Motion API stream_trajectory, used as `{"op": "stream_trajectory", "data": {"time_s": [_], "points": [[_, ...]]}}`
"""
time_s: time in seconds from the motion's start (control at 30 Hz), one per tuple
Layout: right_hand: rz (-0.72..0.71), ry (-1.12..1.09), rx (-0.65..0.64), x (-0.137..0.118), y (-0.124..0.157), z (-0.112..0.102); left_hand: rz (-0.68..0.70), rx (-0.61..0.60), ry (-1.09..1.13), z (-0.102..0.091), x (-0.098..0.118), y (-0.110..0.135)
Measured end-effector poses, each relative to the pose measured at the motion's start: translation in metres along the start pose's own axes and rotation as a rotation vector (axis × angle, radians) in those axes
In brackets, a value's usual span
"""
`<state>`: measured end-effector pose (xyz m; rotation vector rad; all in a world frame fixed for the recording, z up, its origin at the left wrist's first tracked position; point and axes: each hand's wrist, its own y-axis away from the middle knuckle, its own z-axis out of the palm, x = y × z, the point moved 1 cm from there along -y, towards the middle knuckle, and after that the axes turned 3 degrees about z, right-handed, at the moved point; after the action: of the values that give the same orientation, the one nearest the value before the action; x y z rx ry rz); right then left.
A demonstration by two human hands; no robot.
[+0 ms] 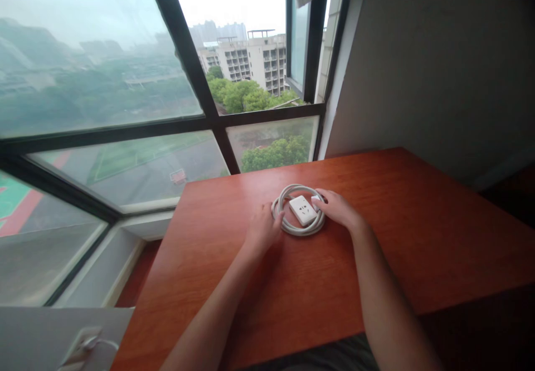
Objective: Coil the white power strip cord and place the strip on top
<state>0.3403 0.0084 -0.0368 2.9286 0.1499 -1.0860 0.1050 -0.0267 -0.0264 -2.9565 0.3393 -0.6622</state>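
Note:
A white extension cord lies on the brown wooden table, its grey-white cable (301, 231) wound into a round coil. Inside the loop sits its socket block (303, 210), face up with the outlet holes showing. My left hand (264, 227) is at the coil's left side, thumb on the inner side and fingers on the outer side of the cable. On the right, my right hand (336, 208) has thumb and fingers closed around a small white plug (316, 202) beside the cable. Part of the plug is hidden by those fingers.
The wooden table (305, 282) reaches to a dark-framed window (167, 128), with one pane open at the upper right. A grey wall (422, 64) rises on the right. At the lower left, a wall outlet (86, 342) has a white plug and wire in it.

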Motion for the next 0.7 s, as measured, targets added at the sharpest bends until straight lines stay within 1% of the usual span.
{"op": "stream_trajectory", "data": {"time_s": [0.07, 0.13, 0.23, 0.3, 0.4, 0.5, 0.6, 0.7], "points": [[-0.003, -0.019, 0.022, -0.001, 0.000, 0.000, -0.035, -0.055, -0.033, -0.002, 0.002, -0.007], [-0.018, -0.032, 0.036, -0.002, -0.001, 0.001, -0.042, -0.084, -0.061, -0.002, 0.004, -0.014], [-0.049, -0.041, 0.036, -0.004, -0.002, 0.003, -0.056, -0.075, -0.054, 0.000, 0.007, -0.023], [-0.055, -0.039, 0.033, -0.003, -0.003, 0.004, -0.092, -0.047, 0.012, 0.004, 0.007, -0.027], [-0.038, -0.024, 0.050, 0.000, -0.005, 0.003, -0.127, 0.010, 0.229, 0.017, 0.004, -0.030], [0.009, -0.002, 0.089, 0.008, -0.006, 0.001, -0.153, 0.068, 0.571, 0.035, 0.000, -0.031], [0.129, 0.021, 0.150, 0.019, -0.007, -0.002, -0.194, 0.104, 0.885, 0.048, 0.004, -0.031], [0.260, 0.038, 0.221, 0.030, -0.006, -0.007, -0.154, 0.080, 1.058, 0.054, 0.017, -0.032]]}}
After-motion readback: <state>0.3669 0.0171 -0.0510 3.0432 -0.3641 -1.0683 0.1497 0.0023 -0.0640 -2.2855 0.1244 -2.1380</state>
